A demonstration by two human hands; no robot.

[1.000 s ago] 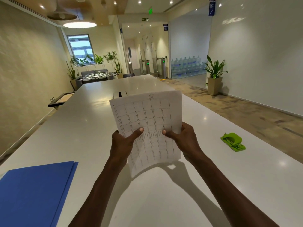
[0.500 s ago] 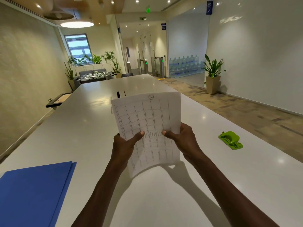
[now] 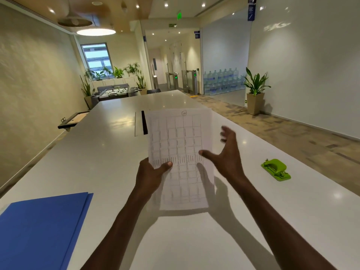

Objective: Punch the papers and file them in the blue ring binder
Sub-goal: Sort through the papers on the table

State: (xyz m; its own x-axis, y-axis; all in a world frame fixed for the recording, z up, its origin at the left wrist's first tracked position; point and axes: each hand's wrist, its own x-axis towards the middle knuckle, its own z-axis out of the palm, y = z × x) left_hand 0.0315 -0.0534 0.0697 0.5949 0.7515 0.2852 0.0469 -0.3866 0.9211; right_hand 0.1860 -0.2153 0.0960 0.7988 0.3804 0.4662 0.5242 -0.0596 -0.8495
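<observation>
Papers [image 3: 181,152]: thin printed sheets, centre of frame, held upright above the white table [image 3: 97,162]. Light, limp, prone to sag and fan apart, I judge; best taken at a side edge, kept squared for punching. My left hand [image 3: 151,175] pinches the lower left edge, thumb on the front face. My right hand [image 3: 227,152] hangs just right of the sheets, fingers spread, holding nothing. Green hole punch [image 3: 275,169]: right of frame, well apart; probably rigid, easy to grasp. Blue ring binder [image 3: 42,227]: lower left, closed flat.
</observation>
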